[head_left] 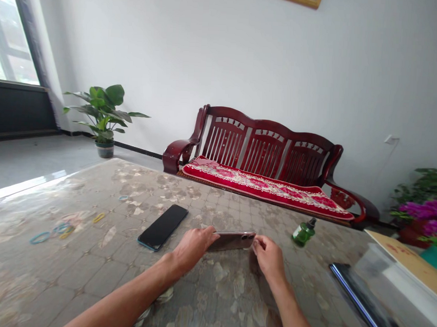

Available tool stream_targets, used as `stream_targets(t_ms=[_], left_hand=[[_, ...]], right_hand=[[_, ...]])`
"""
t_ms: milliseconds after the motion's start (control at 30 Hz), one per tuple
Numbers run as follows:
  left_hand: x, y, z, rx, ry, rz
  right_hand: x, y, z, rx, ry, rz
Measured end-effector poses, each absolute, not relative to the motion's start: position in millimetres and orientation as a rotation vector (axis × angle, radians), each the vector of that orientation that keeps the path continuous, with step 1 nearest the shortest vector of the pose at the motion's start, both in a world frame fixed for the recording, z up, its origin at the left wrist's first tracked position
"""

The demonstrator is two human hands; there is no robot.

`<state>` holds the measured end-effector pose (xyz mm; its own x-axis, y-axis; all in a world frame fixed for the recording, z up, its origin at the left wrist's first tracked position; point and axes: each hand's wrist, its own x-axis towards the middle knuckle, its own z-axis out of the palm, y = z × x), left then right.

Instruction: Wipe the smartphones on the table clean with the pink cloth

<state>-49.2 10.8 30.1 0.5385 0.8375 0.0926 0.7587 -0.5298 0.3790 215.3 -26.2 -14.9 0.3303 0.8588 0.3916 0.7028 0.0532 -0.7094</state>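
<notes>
Above the table, a smartphone [231, 240] is held on its long edge, its pinkish reflective back and camera lenses facing me. My left hand [195, 246] is closed around its left end, thumb and fingers gripping the edge. At the opposite end, by the lenses, my right hand [270, 256] pinches the corner; whether a thin case or film lies between those fingers is too small to tell. A second smartphone [164, 226], with a black screen and bluish edge, lies flat to the left of my left hand.
Several coloured elastic bands [65, 229] lie on the patterned tablecloth [99, 274]. To the right stand a small green bottle [303, 234] and a translucent box [384, 274], with a dark blue-edged device [367, 303] beside it. A wooden bench [266, 151] is beyond the table.
</notes>
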Motion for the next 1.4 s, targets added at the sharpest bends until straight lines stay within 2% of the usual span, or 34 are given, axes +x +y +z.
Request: stream_targets(t_ms=[200, 333, 867, 1067, 1400], left_hand=[[-48.9, 12.4, 26.8, 2.216, 1.353, 0.578], [-50.4, 9.4, 22.3, 2.086, 1.284, 0.646], [-49.1, -11.6, 22.3, 2.349, 1.158, 0.248], [-40.1, -32.1, 31.0, 2.391, 1.251, 0.130], [-34.7, -38.3, 32.1, 2.447, 1.292, 0.091]], right_hand=[[206.4, -28.5, -14.0, -1.645, -1.282, 0.211], [189.4, -25.7, -14.6, -1.594, -1.389, 0.238], [175.2, -25.1, -9.3, -1.702, -1.874, -0.045], [175.4, -28.3, -5.7, -1.724, -1.962, -0.139], [171.9, -32.1, -3.7, -1.679, -2.000, -0.231]])
